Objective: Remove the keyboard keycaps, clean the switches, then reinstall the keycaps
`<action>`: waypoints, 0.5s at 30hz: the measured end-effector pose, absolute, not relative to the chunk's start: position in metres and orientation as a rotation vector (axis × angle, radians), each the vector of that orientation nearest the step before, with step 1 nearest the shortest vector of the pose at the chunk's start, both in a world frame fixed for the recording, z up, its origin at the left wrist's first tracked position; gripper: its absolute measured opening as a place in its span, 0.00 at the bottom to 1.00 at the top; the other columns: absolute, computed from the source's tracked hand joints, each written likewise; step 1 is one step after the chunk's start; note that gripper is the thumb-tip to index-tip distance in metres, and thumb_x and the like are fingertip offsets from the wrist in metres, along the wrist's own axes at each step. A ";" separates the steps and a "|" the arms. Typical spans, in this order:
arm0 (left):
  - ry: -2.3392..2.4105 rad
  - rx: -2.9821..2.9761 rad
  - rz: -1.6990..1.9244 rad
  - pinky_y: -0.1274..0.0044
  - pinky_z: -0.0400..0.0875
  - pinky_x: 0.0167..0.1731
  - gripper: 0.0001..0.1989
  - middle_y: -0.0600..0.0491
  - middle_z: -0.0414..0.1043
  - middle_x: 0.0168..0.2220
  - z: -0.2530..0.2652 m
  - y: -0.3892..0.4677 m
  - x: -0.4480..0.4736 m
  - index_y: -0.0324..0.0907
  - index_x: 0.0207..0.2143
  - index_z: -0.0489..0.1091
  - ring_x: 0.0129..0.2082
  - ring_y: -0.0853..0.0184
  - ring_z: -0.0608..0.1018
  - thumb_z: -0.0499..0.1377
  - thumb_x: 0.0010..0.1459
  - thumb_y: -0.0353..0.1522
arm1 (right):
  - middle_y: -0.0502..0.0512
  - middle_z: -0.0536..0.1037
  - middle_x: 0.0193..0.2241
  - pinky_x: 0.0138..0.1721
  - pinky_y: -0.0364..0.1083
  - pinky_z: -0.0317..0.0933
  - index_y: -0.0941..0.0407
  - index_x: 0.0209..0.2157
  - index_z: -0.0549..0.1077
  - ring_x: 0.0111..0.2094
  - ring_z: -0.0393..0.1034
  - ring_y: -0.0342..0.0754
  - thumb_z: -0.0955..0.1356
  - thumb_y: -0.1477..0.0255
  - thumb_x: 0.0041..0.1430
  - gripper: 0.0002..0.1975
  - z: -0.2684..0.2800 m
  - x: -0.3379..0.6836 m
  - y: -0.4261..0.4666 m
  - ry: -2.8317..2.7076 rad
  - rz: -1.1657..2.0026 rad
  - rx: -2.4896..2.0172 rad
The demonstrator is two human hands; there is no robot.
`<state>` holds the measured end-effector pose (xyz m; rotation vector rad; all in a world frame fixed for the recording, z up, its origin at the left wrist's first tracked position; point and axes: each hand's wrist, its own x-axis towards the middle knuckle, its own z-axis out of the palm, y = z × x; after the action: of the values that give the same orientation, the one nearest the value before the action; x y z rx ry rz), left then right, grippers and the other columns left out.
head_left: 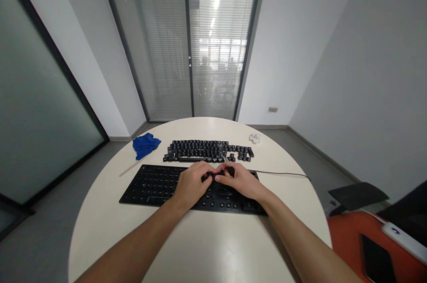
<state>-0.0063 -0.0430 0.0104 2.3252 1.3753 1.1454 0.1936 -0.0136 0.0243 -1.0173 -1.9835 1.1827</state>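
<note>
A black keyboard lies across the round table, its keycaps off and its rows of switch posts bare. My left hand rests over its middle, thumb and fingers curled in a pinch. Beside it, my right hand is also closed, its fingertips meeting those of the left. A thin, pale, wire-like tool sticks up behind the right hand's fingers; its lower part is hidden. Whatever sits between the left fingertips is too small to make out. Loose black keycaps are laid out in keyboard order just behind.
A blue cloth and a thin pale stick lie at the left. Crumpled white tissue is at the back right. The keyboard's cable runs off the right edge. An orange chair holds a dark phone and a white device.
</note>
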 end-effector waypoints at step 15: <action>1.386 2.221 1.142 0.72 0.71 0.42 0.14 0.54 0.76 0.41 -0.003 -0.039 -0.004 0.45 0.45 0.70 0.40 0.64 0.78 0.62 0.57 0.26 | 0.40 0.56 0.19 0.27 0.42 0.49 0.56 0.39 0.72 0.22 0.53 0.41 0.71 0.62 0.56 0.14 0.022 0.219 0.002 -2.001 0.886 -1.096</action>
<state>-0.0043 -0.0387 -0.0032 2.2212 1.3858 1.1416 0.2192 0.0021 0.0224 -1.0958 -2.0007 0.8863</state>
